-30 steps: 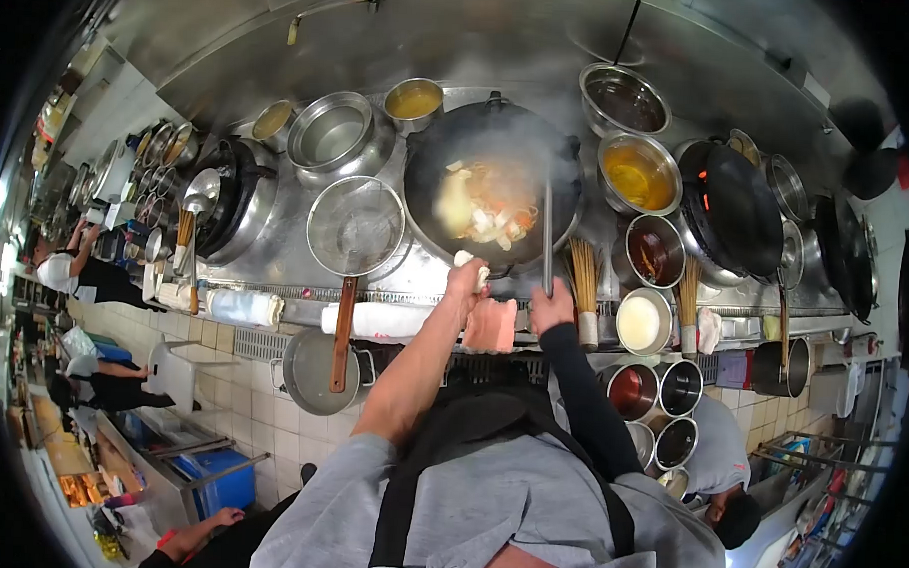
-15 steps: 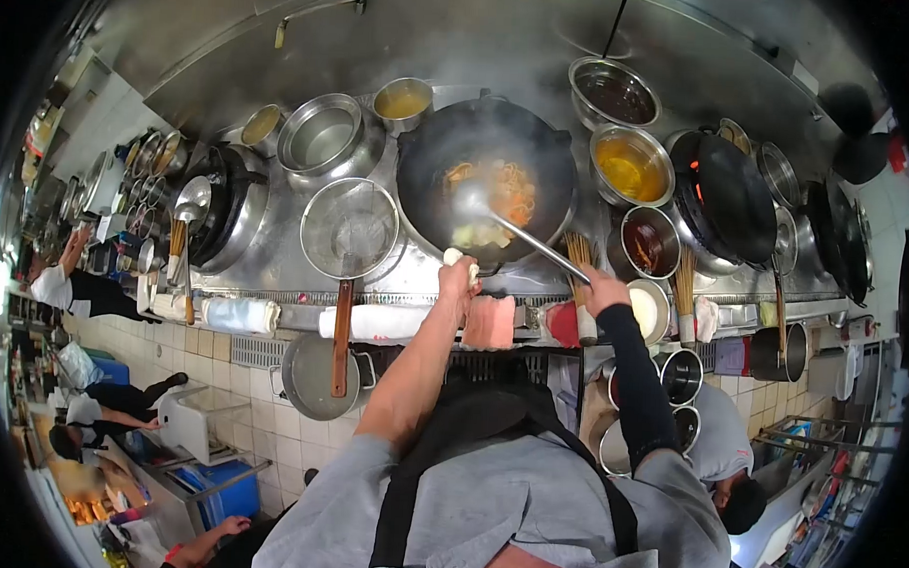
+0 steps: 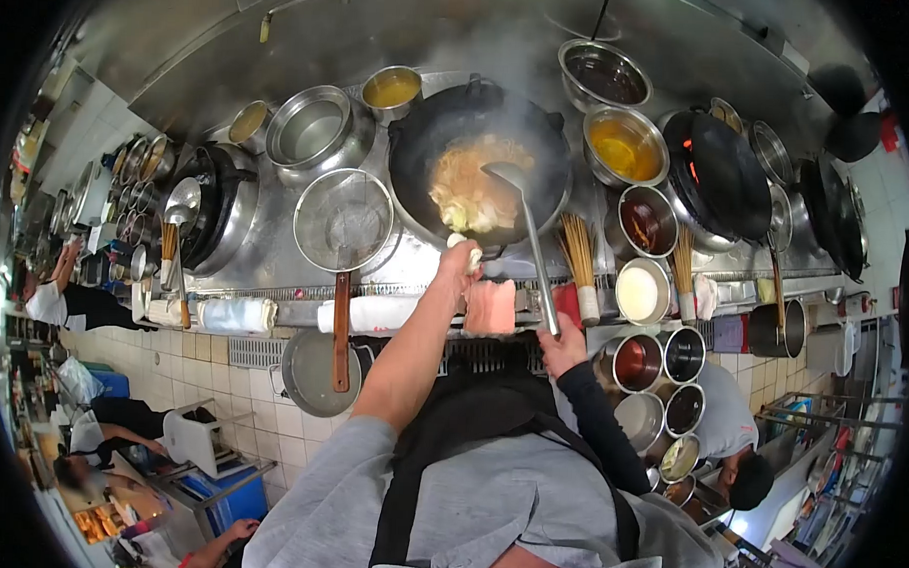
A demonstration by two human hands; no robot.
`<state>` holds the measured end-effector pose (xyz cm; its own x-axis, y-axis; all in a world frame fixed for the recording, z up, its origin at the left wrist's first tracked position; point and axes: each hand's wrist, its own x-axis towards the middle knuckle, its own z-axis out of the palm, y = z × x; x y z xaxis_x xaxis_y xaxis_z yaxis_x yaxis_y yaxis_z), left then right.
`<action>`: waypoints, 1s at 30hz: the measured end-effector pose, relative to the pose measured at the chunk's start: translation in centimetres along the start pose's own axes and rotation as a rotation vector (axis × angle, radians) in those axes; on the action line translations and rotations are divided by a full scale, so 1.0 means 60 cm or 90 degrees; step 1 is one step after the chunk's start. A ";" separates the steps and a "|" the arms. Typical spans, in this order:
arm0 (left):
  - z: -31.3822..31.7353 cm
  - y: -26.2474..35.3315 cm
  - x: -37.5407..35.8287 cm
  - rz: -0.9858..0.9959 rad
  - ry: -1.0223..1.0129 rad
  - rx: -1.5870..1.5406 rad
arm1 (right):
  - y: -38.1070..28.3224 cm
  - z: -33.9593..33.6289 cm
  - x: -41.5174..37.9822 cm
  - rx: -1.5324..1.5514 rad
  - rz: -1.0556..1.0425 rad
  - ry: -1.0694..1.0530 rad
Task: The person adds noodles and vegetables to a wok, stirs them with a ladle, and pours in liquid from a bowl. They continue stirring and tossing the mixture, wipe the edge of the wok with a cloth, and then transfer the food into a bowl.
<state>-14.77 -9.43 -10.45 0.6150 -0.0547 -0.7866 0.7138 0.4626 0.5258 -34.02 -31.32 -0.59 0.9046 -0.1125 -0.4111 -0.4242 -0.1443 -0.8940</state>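
A large black wok (image 3: pixel 416 147) sits on the range with steam rising from it. Noodles and pale cabbage-like pieces (image 3: pixel 481 180) lie in its middle. My left hand (image 3: pixel 459 261) is closed at the wok's near rim around a white cloth (image 3: pixel 475 261); the part of the rim or handle under it is hidden. In my right hand (image 3: pixel 564 348) is the end of a long metal ladle (image 3: pixel 536 249), its bowl over the right part of the food. A bamboo brush (image 3: pixel 578 253) stands just right of the ladle's handle.
A wire strainer (image 3: pixel 345 220) rests left of the wok. Bowls of yellow oil (image 3: pixel 625 150), red sauce (image 3: pixel 646 221) and white liquid (image 3: pixel 641 294) stand on the right. Flame glows under another wok (image 3: pixel 733 184). A person bends at the lower right (image 3: pixel 727 424).
My right hand has drawn back toward me and left, bringing the ladle's handle steeper and its bowl up and right. The food has shifted and spread in the wok. My left hand stays at the rim.
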 end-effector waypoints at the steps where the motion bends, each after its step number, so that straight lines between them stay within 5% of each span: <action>1: 0.004 -0.007 -0.009 0.015 0.015 0.008 | 0.008 -0.003 -0.002 -0.160 -0.154 0.056; 4: 0.017 -0.030 -0.091 0.047 -0.005 -0.097 | -0.068 -0.080 -0.045 -0.194 -0.134 -0.061; 7: 0.016 -0.026 -0.167 0.010 -0.044 -0.129 | -0.223 -0.134 -0.105 -0.160 0.127 -0.217; 11: 0.004 -0.015 -0.133 0.018 -0.040 -0.139 | -0.217 -0.108 -0.076 -0.261 0.055 -0.214; 15: -0.040 -0.116 -0.118 0.082 -0.097 -0.047 | -0.046 -0.057 0.036 -0.399 -0.256 -0.019; 21: -0.074 -0.154 -0.240 -0.011 -0.022 0.030 | -0.084 -0.037 -0.025 -0.311 -0.149 -0.038; 22: -0.067 -0.143 -0.235 0.008 -0.021 -0.010 | -0.077 -0.043 -0.022 -0.274 -0.343 -0.042; 25: -0.029 -0.055 -0.255 0.022 -0.121 -0.166 | -0.211 -0.101 -0.102 -0.246 0.028 -0.211; 28: 0.003 0.004 -0.235 0.040 -0.105 -0.145 | -0.244 -0.120 -0.104 -0.267 0.088 -0.245; 30: -0.006 -0.007 -0.185 0.008 -0.091 -0.143 | -0.155 -0.107 -0.038 -0.365 -0.108 -0.193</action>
<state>-22.02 -8.70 -2.04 0.6759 -0.1642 -0.7185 0.6228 0.6486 0.4377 -32.39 -36.03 9.78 0.8966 0.2274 -0.3801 -0.1540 -0.6446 -0.7489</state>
